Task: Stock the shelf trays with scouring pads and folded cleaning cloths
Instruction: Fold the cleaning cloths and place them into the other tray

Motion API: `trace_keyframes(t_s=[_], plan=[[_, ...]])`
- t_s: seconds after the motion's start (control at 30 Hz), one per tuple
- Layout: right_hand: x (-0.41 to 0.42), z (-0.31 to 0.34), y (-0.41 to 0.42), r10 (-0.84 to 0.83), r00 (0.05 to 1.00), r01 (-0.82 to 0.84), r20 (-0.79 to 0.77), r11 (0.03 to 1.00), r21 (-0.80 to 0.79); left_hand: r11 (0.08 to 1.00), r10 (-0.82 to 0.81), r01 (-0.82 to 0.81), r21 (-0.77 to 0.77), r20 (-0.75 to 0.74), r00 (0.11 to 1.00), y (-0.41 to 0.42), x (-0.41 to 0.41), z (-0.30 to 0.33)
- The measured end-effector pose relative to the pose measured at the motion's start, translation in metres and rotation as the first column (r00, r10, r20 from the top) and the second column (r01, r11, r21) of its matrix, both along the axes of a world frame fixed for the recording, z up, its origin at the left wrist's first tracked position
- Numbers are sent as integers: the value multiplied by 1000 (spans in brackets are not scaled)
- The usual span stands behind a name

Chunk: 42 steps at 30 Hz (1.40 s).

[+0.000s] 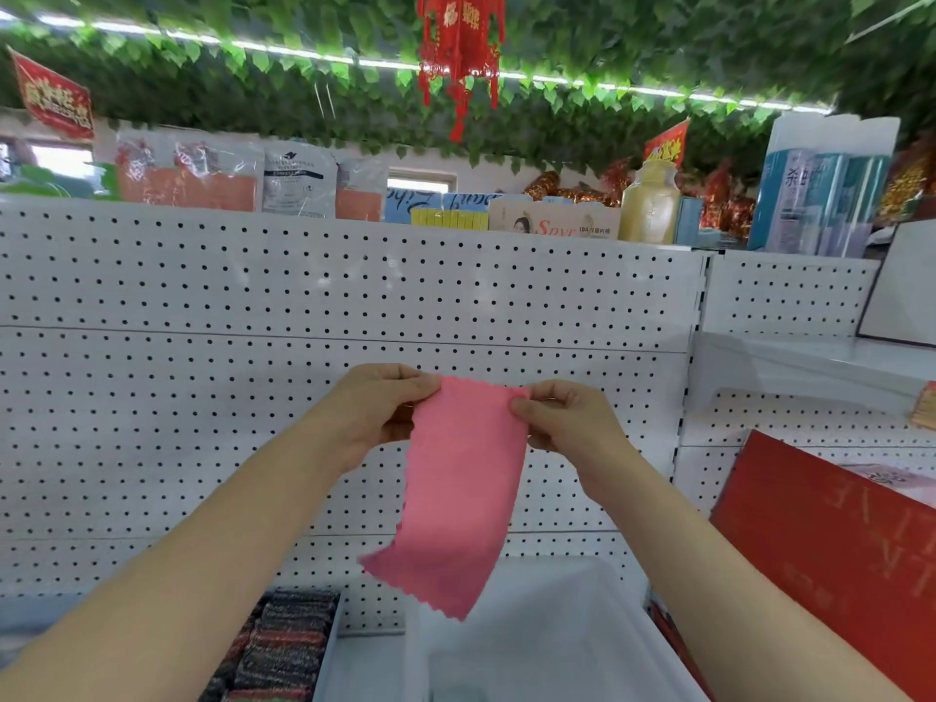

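Left hand (377, 405) and right hand (562, 423) pinching top corners of pink cloth (456, 488), raised before pegboard (202, 372). Cloth hanging between and below both, above white tray (582, 625). Scouring pads (283, 646) lower left.

Two bare forearms reach up from the bottom corners of the view, with no sleeve, watch or bracelet on the parts that show. The left hand (377, 407) and the right hand (567, 423) are ungloved and carry no rings. The fingernails look short and unpainted, with a thumbnail showing on the right hand.
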State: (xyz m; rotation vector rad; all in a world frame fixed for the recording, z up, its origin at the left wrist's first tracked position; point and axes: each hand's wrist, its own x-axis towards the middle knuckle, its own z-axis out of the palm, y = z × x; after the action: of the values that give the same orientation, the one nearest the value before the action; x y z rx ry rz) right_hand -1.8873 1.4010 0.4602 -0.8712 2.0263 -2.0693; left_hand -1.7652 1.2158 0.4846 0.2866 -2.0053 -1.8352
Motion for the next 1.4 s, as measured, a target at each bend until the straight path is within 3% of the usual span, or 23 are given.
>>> trace_keyframes(t_s=[0.17,0.33,0.6,0.77,0.9,1.03,1.1,1.17,1.23,1.33,1.4], plan=[[2,-4,-16,-250,960,258,-129,965,48,971,230,-233,-60,-53,972,11,-16,-8],[21,1,-19,-258,921,277,-293,961,24,895,348,-381,-234,-171,922,28,-19,-5],[40,-1,-17,-153,891,173,-427,985,9,950,275,-289,-114,-126,953,46,-18,-4],[44,-5,-17,-121,874,172,-472,983,66,945,305,-315,-84,-107,946,48,-20,-2],[37,-8,-16,-156,873,171,-462,985,-9,970,224,-232,-70,-100,969,51,-14,0],[26,-6,-8,-123,909,103,-398,992,-72,924,270,-315,-216,-217,938,41,-6,-4],[25,-3,-4,-23,929,-12,-369,996,-92,930,207,-246,-272,-164,965,32,-5,-8],[24,-1,-2,67,939,-107,-337,989,-102,983,21,-28,-183,-39,999,29,-7,-14],[21,-3,0,92,950,-138,-300,981,-133,992,-120,119,-41,-18,993,30,-9,-20],[17,-22,2,85,978,-112,-190,984,-138,981,-101,109,162,-57,993,33,-15,-24],[17,-45,3,218,974,-221,-59,974,-52,965,-81,94,243,-63,995,33,-18,-22]])
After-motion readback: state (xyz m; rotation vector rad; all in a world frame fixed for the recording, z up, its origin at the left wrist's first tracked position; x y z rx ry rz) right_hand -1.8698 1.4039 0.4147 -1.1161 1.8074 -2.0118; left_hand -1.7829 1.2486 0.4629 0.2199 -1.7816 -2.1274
